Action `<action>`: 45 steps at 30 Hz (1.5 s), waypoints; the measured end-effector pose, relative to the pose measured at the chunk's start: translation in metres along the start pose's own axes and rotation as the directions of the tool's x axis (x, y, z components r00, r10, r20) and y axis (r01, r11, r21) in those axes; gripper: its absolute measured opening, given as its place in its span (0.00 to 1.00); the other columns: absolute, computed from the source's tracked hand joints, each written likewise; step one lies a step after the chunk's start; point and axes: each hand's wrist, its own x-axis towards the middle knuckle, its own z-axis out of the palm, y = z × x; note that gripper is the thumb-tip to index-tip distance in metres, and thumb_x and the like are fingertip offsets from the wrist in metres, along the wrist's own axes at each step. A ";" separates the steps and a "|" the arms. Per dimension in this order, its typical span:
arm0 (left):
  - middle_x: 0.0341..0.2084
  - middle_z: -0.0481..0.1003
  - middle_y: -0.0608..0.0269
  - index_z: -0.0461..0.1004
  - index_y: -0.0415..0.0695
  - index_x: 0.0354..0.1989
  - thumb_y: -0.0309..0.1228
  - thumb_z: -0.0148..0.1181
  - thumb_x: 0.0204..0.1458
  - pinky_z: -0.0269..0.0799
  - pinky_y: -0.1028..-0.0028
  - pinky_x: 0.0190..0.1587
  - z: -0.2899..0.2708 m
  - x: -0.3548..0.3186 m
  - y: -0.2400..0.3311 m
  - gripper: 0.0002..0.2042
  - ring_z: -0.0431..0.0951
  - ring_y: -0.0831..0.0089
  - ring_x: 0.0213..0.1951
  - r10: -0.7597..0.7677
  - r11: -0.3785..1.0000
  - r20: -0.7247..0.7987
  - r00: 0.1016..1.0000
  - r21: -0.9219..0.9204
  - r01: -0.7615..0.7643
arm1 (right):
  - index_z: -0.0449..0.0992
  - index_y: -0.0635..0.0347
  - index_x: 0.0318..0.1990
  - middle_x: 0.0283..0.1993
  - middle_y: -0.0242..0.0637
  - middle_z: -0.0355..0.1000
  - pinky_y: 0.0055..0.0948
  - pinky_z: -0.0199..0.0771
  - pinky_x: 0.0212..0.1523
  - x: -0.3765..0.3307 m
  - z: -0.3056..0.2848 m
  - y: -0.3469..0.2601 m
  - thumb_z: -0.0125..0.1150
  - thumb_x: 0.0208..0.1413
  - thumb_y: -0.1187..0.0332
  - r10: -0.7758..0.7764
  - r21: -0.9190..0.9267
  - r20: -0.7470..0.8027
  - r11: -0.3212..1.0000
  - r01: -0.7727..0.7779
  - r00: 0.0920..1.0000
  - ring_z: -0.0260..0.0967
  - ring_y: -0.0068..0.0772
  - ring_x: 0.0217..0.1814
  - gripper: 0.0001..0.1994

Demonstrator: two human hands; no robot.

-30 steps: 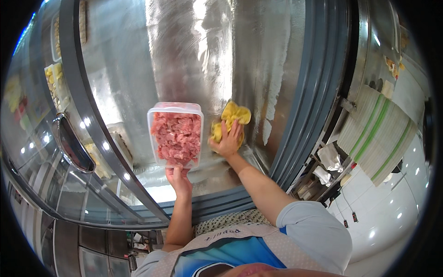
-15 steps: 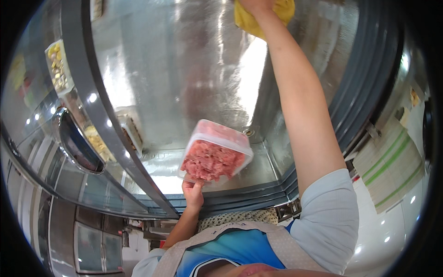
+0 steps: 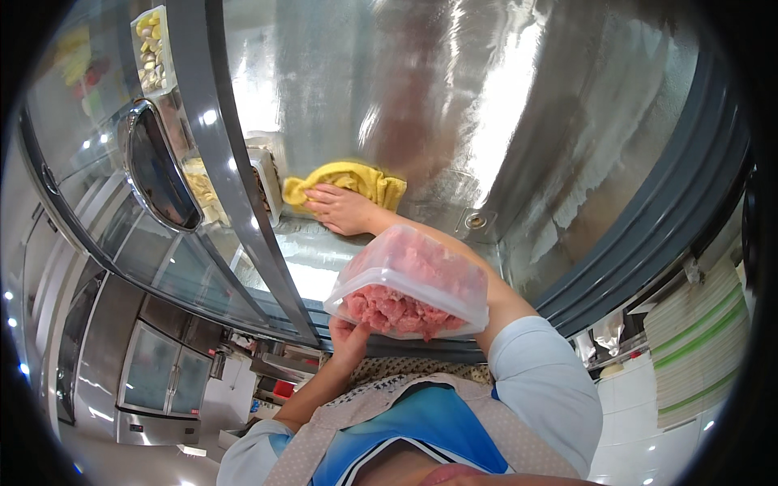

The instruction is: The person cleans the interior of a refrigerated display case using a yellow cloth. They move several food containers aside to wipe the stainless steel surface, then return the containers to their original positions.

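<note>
My left hand grips the lower left corner of a clear plastic tub, held tilted close to my body. Chunks of raw pinkish-red meat show at the tub's near side. Farther in, my right hand is closed over a bunched yellow cloth, pressing it on the shiny steel surface. That arm passes behind the tub, which hides part of the forearm. The cloth lies close to a white food container on the left.
A grey door frame runs down the left, next to glass with a chrome-edged handle. Beyond the glass stand white trays of food pieces. Ribbed dark grey edging borders the steel on the right. A round drain fitting sits near the corner.
My right hand has swept the yellow cloth from the far end toward me and left. The tub has shifted right in view and tilted, still in my left hand. The view has turned somewhat.
</note>
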 end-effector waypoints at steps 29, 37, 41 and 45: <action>0.36 0.73 0.60 0.70 0.38 0.38 0.24 0.53 0.44 0.73 0.74 0.34 0.029 0.082 0.000 0.11 0.74 0.73 0.35 0.006 0.991 -0.102 0.995 -0.136 -0.020 | 0.72 0.47 0.51 0.58 0.42 0.63 0.44 0.51 0.61 0.063 -0.397 0.308 0.59 0.43 0.51 0.054 -0.644 -0.525 0.627 -0.438 0.849 0.55 0.47 0.61 0.25; 0.38 0.72 0.59 0.68 0.38 0.39 0.24 0.51 0.45 0.74 0.72 0.34 0.026 0.080 0.006 0.11 0.74 0.71 0.38 -0.016 0.988 -0.073 0.997 -0.153 0.005 | 0.72 0.56 0.48 0.52 0.46 0.66 0.44 0.55 0.58 -0.103 -0.398 0.247 0.56 0.47 0.60 0.242 -0.434 -0.835 0.262 -0.862 0.494 0.58 0.52 0.57 0.20; 0.40 0.72 0.58 0.68 0.39 0.40 0.24 0.50 0.46 0.74 0.71 0.34 0.023 0.081 -0.004 0.12 0.74 0.69 0.40 0.037 0.988 0.016 0.999 -0.153 -0.034 | 0.72 0.48 0.49 0.56 0.47 0.61 0.49 0.52 0.60 -0.151 -0.313 0.229 0.56 0.47 0.51 0.285 -0.289 -0.890 0.253 -0.923 0.357 0.54 0.53 0.60 0.22; 0.40 0.71 0.59 0.66 0.40 0.43 0.24 0.50 0.46 0.75 0.70 0.35 0.034 0.086 0.002 0.14 0.74 0.70 0.38 0.000 0.994 -0.024 1.000 -0.108 -0.003 | 0.70 0.47 0.51 0.59 0.47 0.56 0.51 0.49 0.61 -0.175 -0.219 0.129 0.56 0.47 0.52 0.494 -0.189 -0.827 0.204 -0.961 0.268 0.49 0.54 0.62 0.23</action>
